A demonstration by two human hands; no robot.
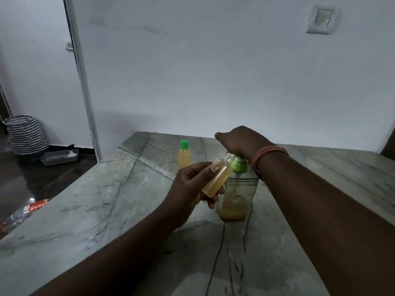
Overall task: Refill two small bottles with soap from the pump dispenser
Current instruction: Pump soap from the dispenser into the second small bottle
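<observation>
At worktop (pixel 149 242) centre: left hand (pixel 192 189) grips open bottle (pixel 217 178), tilted, mouth at dispenser (pixel 237 189) spout. Right hand (pixel 241 142) presses pump, finger curl unclear. Keep mouth under spout; pump slowly, nearly full.

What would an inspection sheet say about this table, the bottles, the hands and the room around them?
Surface: grey veined stone table.
Job's things: open small bottle, tilted with its mouth at the pump; capped bottle standing behind; pump dispenser, soap low at its bottom.
Clutter: nothing seen on the table.
Hands: left hand holds the open bottle; right hand rests on the pump top, fingers hidden.
Cables: nothing seen.
Surroundings: white wall, wall switch, zigzag basket and grey tray on the dark floor.
</observation>
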